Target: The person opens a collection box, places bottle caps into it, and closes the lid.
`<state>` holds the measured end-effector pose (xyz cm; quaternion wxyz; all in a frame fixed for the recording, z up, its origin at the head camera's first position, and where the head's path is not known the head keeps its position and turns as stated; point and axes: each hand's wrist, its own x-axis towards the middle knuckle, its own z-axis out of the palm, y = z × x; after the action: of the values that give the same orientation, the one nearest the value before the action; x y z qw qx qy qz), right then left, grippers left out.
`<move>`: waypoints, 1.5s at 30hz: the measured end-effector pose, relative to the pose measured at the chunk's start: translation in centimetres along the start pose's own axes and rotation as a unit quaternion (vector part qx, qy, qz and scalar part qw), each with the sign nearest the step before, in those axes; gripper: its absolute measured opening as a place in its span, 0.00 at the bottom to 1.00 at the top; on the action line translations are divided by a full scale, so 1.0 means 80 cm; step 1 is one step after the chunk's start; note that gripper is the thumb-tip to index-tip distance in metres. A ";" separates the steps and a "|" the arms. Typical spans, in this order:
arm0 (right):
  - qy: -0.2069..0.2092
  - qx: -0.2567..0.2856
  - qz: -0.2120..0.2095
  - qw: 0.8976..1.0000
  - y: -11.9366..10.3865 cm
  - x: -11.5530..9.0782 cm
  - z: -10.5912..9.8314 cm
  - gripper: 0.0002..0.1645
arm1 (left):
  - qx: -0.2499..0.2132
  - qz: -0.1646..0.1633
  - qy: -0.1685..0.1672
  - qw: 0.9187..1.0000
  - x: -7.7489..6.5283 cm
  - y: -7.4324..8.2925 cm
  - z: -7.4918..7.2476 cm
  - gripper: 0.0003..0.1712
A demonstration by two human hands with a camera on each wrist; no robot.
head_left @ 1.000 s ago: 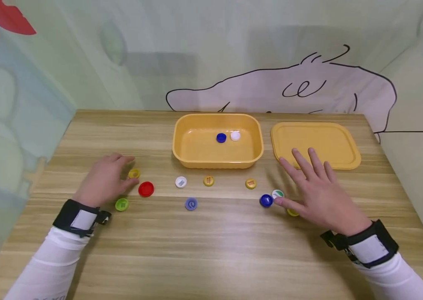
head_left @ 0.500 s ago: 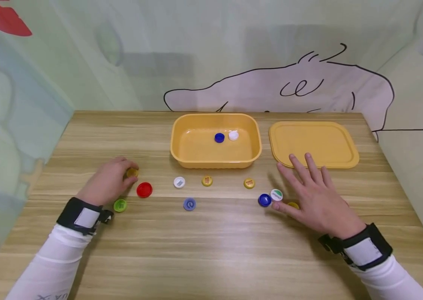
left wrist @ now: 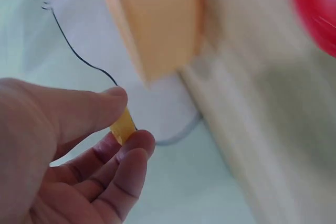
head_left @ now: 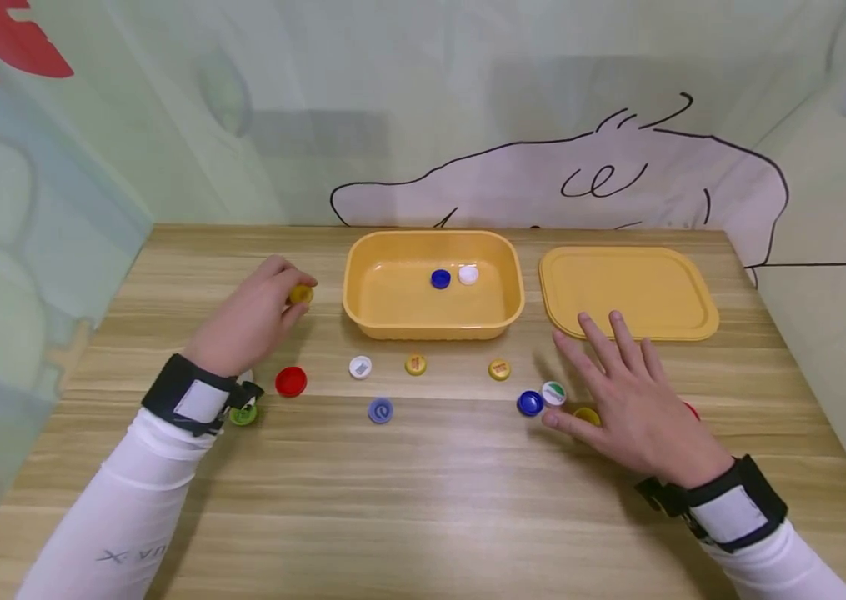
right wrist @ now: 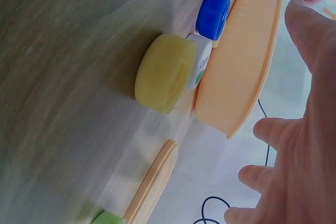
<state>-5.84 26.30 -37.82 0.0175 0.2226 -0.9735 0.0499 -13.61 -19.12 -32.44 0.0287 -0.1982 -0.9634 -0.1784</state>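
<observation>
My left hand [head_left: 250,321] pinches a yellow bottle cap [left wrist: 123,127] between thumb and fingertips, raised left of the yellow plastic box [head_left: 433,327]. Inside that box lie a dark blue cap [head_left: 441,279] and a white cap [head_left: 468,274]. With fingers spread, my right hand [head_left: 643,412] hovers above the table at the right and holds nothing. Close to its thumb are a yellow cap [head_left: 587,416], a white-and-green cap [head_left: 553,392] and a blue cap [head_left: 531,403]. A red cap [head_left: 692,410] is mostly hidden behind the right hand.
A flat yellow lid [head_left: 628,287] lies right of the box. Between the hands are a white cap [head_left: 360,367], two yellow caps [head_left: 416,364] and a light blue cap [head_left: 381,410]. A red cap [head_left: 291,382] and a green cap [head_left: 243,415] lie by the left wrist.
The left hand has taken hold of the yellow cap, lifted it and carried it forward and right towards the box. The right hand has stayed nearly still.
</observation>
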 end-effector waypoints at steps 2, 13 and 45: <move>-0.001 -0.004 0.001 1.000 0.000 -0.001 -0.001 0.58 | -0.004 0.024 0.009 1.000 0.014 0.014 0.001 0.18; -0.004 -0.010 0.003 1.000 -0.004 -0.004 -0.001 0.58 | 0.002 0.072 -0.030 0.997 0.080 0.084 0.036 0.17; -0.001 -0.010 0.001 1.000 -0.003 -0.003 -0.003 0.58 | 0.014 0.048 -0.046 0.998 0.075 0.074 0.036 0.30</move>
<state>-5.52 26.23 -37.59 0.0184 0.2216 -0.9741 0.0401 -16.79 -10.77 -32.43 -0.0047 -0.2514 -0.9555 -0.1544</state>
